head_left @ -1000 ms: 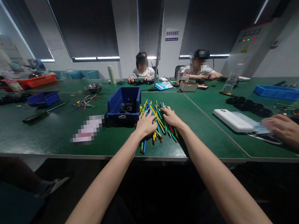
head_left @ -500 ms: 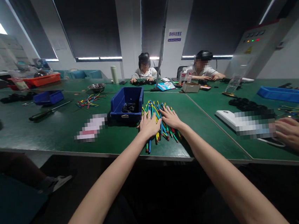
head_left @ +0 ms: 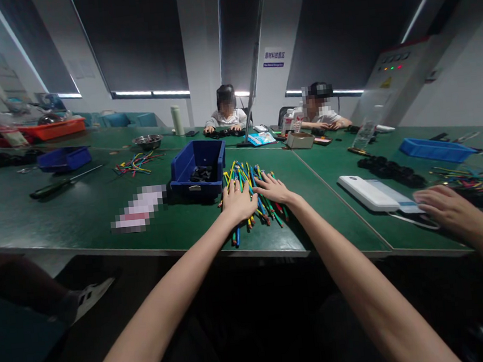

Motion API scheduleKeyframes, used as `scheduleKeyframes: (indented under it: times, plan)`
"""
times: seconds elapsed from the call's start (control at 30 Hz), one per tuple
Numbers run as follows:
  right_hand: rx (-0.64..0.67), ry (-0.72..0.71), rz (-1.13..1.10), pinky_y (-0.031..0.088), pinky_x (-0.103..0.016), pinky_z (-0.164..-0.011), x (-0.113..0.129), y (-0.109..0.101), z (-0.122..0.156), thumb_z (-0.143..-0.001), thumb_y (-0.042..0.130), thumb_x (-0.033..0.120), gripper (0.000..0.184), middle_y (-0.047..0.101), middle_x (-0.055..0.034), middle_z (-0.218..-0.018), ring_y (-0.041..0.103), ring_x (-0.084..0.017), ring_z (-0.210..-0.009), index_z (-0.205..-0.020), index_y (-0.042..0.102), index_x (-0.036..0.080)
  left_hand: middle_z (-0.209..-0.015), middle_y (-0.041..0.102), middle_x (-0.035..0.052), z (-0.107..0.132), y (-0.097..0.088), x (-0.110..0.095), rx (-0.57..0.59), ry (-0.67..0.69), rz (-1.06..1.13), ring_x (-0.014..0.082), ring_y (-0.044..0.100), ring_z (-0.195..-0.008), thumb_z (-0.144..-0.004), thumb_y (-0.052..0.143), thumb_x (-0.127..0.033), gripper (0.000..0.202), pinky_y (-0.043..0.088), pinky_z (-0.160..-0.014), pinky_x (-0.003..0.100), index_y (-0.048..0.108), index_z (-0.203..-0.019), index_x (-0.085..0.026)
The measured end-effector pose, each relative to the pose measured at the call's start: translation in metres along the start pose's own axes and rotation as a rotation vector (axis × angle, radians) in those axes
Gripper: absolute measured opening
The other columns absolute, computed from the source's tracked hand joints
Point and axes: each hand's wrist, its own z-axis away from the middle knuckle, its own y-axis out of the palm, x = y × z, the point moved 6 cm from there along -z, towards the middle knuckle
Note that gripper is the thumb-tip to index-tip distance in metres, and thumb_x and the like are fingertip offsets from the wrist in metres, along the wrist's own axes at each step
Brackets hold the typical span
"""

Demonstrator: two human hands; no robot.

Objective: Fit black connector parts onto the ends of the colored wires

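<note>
A pile of short cut wires [head_left: 247, 176], in yellow, green, blue and red, lies on the green table [head_left: 160, 228] in front of me. My left hand [head_left: 239, 201] rests flat over the left part of the pile, its fingers stretched out. Over the right part lies my right hand [head_left: 274, 189], palm down with the fingers extended. The wires beneath both palms are hidden; their ends stick out above and below the hands. Just left of the pile stands a blue bin [head_left: 198, 171] with small black parts [head_left: 202, 174] inside.
On the left are a screwdriver [head_left: 64, 183], a small blue tray [head_left: 64, 159] and thin wires [head_left: 137, 164]. At right, a co-worker's hand [head_left: 451, 206] is beside a white power bank [head_left: 367, 193]. A blue tray [head_left: 437, 149] sits farther right. Two people work across the table.
The view has shifted slightly, so the table things appear farther left. Both my hands stay spread on the wires. The co-worker's hand at right appears nearer the white power bank.
</note>
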Motion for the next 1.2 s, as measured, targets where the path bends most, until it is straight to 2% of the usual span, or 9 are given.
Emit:
scheduleKeyframes:
  times: [0.13,0.23,0.37,0.5,0.57,0.67,0.77,0.97,1.2]
  plan:
    - [-0.003,0.029,-0.015,0.007,-0.062,-0.112,0.007,0.002,-0.007,-0.094,0.025,0.047,0.058,0.012,-0.0024,-0.158,0.01,-0.027,-0.145,-0.15,0.023,0.031,-0.156,0.025,0.0111,-0.014,0.005,-0.003,0.046,0.088,-0.006,0.0272,0.013,-0.146,-0.091,0.025,-0.047,0.061,0.012,-0.117,0.049,0.03,-0.147,-0.022]
    - [-0.033,0.017,-0.05,0.007,-0.062,-0.113,0.007,0.003,-0.008,-0.093,0.027,0.042,0.058,0.016,-0.0007,-0.157,0.012,-0.025,-0.145,-0.149,0.026,0.03,-0.154,0.029,0.0091,-0.02,0.004,-0.001,0.067,0.147,0.028,0.0258,0.015,-0.146,-0.091,0.027,-0.049,0.061,0.014,-0.117,0.047,0.034,-0.146,-0.024]
    - [-0.088,-0.033,-0.113,0.011,-0.056,-0.115,0.006,0.001,-0.003,-0.093,0.03,0.043,0.057,0.02,0.0006,-0.157,0.013,-0.024,-0.145,-0.148,0.03,0.03,-0.15,0.039,0.0085,-0.016,-0.006,0.001,-0.015,0.199,0.09,0.023,0.024,-0.143,-0.091,0.032,-0.049,0.058,0.019,-0.117,0.042,0.041,-0.142,-0.022]
    - [-0.236,-0.129,-0.142,0.001,-0.054,-0.116,0.013,-0.011,0.006,-0.095,0.024,0.05,0.059,0.021,0.0007,-0.156,0.011,-0.022,-0.146,-0.149,0.027,0.028,-0.154,0.031,0.0073,-0.009,-0.013,-0.004,-0.11,0.243,0.076,0.0211,0.017,-0.145,-0.092,0.029,-0.042,0.055,0.011,-0.119,0.043,0.042,-0.141,-0.018]
    - [-0.235,-0.199,-0.147,-0.001,-0.05,-0.117,0.02,-0.013,0.008,-0.096,0.02,0.045,0.057,0.023,0.0013,-0.156,0.011,-0.018,-0.145,-0.149,0.028,0.025,-0.154,0.03,0.0096,-0.009,-0.008,-0.004,-0.063,0.198,0.069,0.0213,0.018,-0.145,-0.093,0.025,-0.043,0.058,0.009,-0.119,0.044,0.039,-0.143,-0.015]
    - [-0.119,-0.266,-0.131,0.002,-0.045,-0.118,0.029,-0.007,0.009,-0.096,0.017,0.038,0.056,0.022,0.0018,-0.156,0.013,-0.015,-0.145,-0.149,0.029,0.023,-0.153,0.031,0.0148,-0.011,0.0,0.002,-0.008,0.076,0.053,0.0233,0.022,-0.144,-0.093,0.021,-0.045,0.064,0.01,-0.119,0.046,0.034,-0.144,-0.01]
    - [-0.047,-0.252,-0.078,0.0,-0.045,-0.118,0.029,-0.001,0.008,-0.096,0.015,0.039,0.057,0.017,0.0023,-0.157,0.01,-0.017,-0.145,-0.149,0.028,0.022,-0.154,0.026,0.0171,-0.01,0.001,0.007,-0.019,-0.015,0.033,0.0266,0.018,-0.145,-0.091,0.023,-0.048,0.067,0.012,-0.118,0.046,0.03,-0.146,-0.01]
    - [-0.034,-0.177,-0.026,0.002,-0.047,-0.117,0.025,-0.001,0.009,-0.096,0.012,0.051,0.06,0.015,0.0042,-0.157,0.008,-0.019,-0.146,-0.149,0.027,0.028,-0.157,0.017,0.0184,-0.007,-0.004,0.01,0.02,-0.141,0.006,0.0316,0.013,-0.146,-0.086,0.032,-0.054,0.074,0.017,-0.116,0.043,0.03,-0.147,-0.012]
    - [-0.079,-0.085,-0.06,0.01,-0.05,-0.116,0.021,-0.004,0.011,-0.096,0.013,0.057,0.059,0.016,0.0059,-0.157,0.015,-0.025,-0.145,-0.146,0.033,0.035,-0.14,0.044,0.0233,-0.003,-0.015,0.005,-0.085,-0.139,-0.101,0.0392,0.039,-0.13,-0.083,0.037,-0.057,0.071,0.031,-0.105,0.051,0.048,-0.135,-0.01]
